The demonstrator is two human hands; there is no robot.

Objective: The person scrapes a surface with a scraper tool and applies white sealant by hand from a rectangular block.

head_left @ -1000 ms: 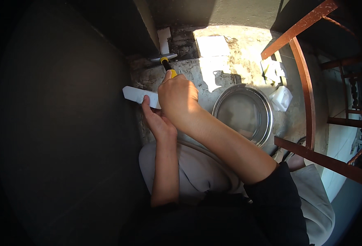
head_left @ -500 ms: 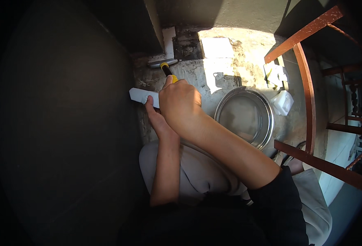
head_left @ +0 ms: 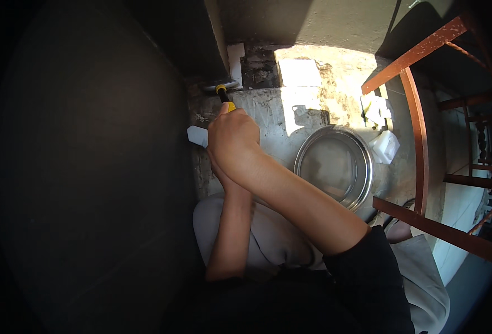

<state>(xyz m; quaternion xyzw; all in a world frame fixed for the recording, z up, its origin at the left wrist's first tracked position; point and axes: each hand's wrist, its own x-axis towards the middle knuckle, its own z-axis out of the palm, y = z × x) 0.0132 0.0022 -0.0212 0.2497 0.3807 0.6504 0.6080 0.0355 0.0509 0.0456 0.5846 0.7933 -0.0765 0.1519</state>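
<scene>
So, R hand (head_left: pixel 234 133) round yellow-black handle (head_left: pixel 224 96); L hand (head_left: pixel 219 169) by white bar (head_left: pixel 197 136)

A round, shiny metal basin (head_left: pixel 367 167) stands on the floor (head_left: pixel 343 75), murky liquid showing inside its rim. Just right of the basin sits a small, angular white container (head_left: pixel 388 147), and beyond that, up and to the right of the basin, lies a crumpled white and yellowish wrapper (head_left: pixel 376 110). Farther right of the basin rises a rust-red metal frame (head_left: pixel 416 128) with speckled paint, a thin twisted rod (head_left: pixel 466 53) joined to its upper bar. More dark red bars (head_left: pixel 471 179) show at the far right of the basin. A dark wall (head_left: pixel 90 167) fills the area well left of the basin, and a partly sunlit wall (head_left: pixel 343 25) closes off the space above it.
</scene>
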